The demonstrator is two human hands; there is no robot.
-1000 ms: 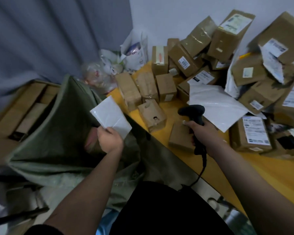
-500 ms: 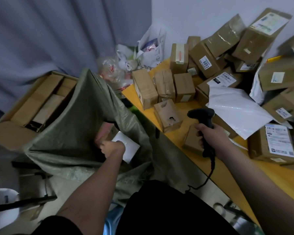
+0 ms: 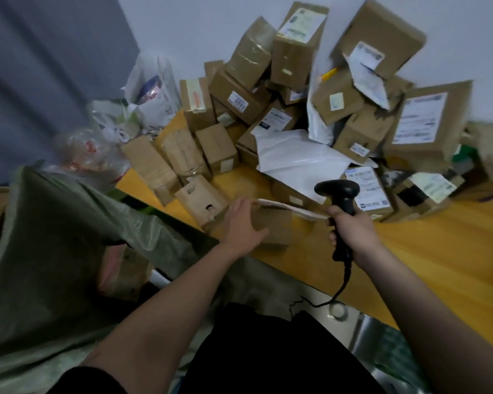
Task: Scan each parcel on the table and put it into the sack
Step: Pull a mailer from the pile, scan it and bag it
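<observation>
My left hand (image 3: 244,223) reaches over the table edge and grips a small brown box (image 3: 276,226), thumb on its front face, fingers over its top left edge. A thin flat white-edged piece (image 3: 291,209) lies across the top of that box. My right hand (image 3: 349,233) is closed on the handle of the black barcode scanner (image 3: 337,190), held upright just right of the box. The green sack (image 3: 54,237) gapes open at the left, with parcels (image 3: 120,268) dimly visible inside.
Many cardboard parcels (image 3: 293,46) are heaped against the wall on the yellow table (image 3: 439,251), with a white poly mailer (image 3: 293,160) among them. A box with a hole (image 3: 202,201) stands left of my hand. Plastic bags (image 3: 151,95) sit at the table's far left corner.
My left hand let go of the white flat parcel inside the sack, then swung right onto the small brown box on the table. The right hand kept holding the scanner.
</observation>
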